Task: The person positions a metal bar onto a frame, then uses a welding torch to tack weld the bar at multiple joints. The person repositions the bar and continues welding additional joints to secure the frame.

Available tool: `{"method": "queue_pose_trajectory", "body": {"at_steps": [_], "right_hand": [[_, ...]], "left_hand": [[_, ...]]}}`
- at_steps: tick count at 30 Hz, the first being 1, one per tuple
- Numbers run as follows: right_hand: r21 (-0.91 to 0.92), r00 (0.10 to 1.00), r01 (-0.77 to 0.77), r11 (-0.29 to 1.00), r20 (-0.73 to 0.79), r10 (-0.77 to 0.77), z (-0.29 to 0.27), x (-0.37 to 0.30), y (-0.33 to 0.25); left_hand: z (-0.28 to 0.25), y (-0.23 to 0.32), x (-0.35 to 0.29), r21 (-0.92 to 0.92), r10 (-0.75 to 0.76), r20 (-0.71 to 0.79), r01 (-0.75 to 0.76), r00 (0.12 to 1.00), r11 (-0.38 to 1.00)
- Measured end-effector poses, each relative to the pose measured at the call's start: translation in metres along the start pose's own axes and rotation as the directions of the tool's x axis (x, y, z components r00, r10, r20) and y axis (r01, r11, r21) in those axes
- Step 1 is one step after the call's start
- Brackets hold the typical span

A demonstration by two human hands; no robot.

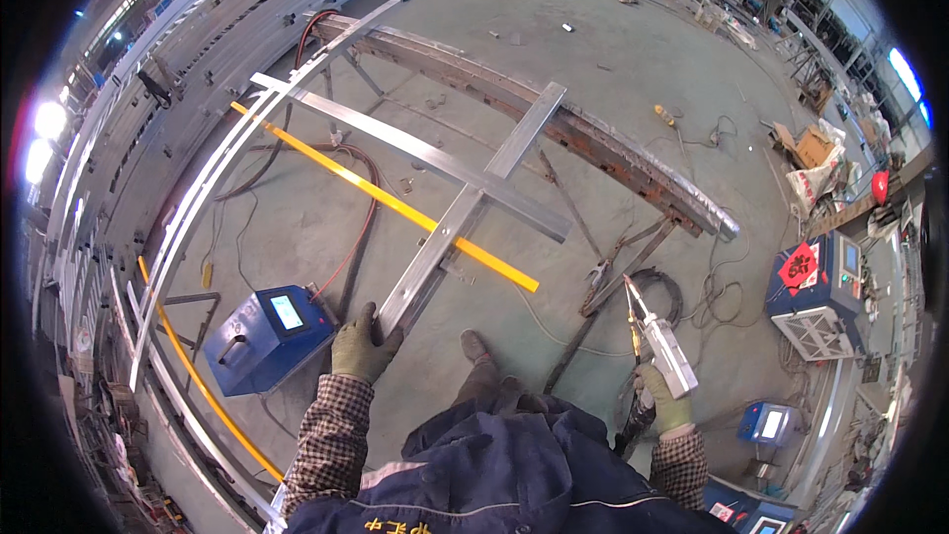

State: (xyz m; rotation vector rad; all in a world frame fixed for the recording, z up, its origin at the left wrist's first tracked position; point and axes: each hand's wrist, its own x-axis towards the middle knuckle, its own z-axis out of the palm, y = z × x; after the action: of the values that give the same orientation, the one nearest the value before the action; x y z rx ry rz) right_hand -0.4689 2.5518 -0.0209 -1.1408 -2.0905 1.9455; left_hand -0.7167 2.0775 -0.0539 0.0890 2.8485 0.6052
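My left hand (362, 347), in a green glove, is closed around the near end of a silver square metal tube (474, 200). That tube slants away to the far right, up to a rusty steel beam (593, 148). A second silver tube (395, 138) crosses it, and a yellow bar (386, 200) passes beneath it. At the right, my gloved right hand (660, 392) grips a welding gun (668, 348), a white-and-grey body with a narrow nozzle pointing up and away from me. The nozzle is apart from the tubes. A dark cable (635, 420) hangs from the gun's rear.
A blue machine (272, 341) with a lit screen stands left of my left hand; another blue machine (816, 297) stands at the right. Hoses and a coiled cable (664, 289) lie on the floor. Long metal profiles (148, 138) fill the left side. Cardboard boxes (816, 146) lie far right.
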Motion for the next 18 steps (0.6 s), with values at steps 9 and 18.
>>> {"method": "queue_pose_trajectory", "body": {"at_steps": [9,18], "right_hand": [[0.032,0.981,-0.062,0.998,-0.183,0.067,-0.008,0.050,-0.053],[-0.062,0.991,0.095,0.994,-0.086,-0.100,-0.003,0.208,-0.136]], "left_hand": [[0.011,0.002,0.018,0.069,-0.004,0.100,-0.003,0.995,0.998],[0.015,0.008,0.019,0.021,-0.192,0.096,0.191,0.977,0.981]]}}
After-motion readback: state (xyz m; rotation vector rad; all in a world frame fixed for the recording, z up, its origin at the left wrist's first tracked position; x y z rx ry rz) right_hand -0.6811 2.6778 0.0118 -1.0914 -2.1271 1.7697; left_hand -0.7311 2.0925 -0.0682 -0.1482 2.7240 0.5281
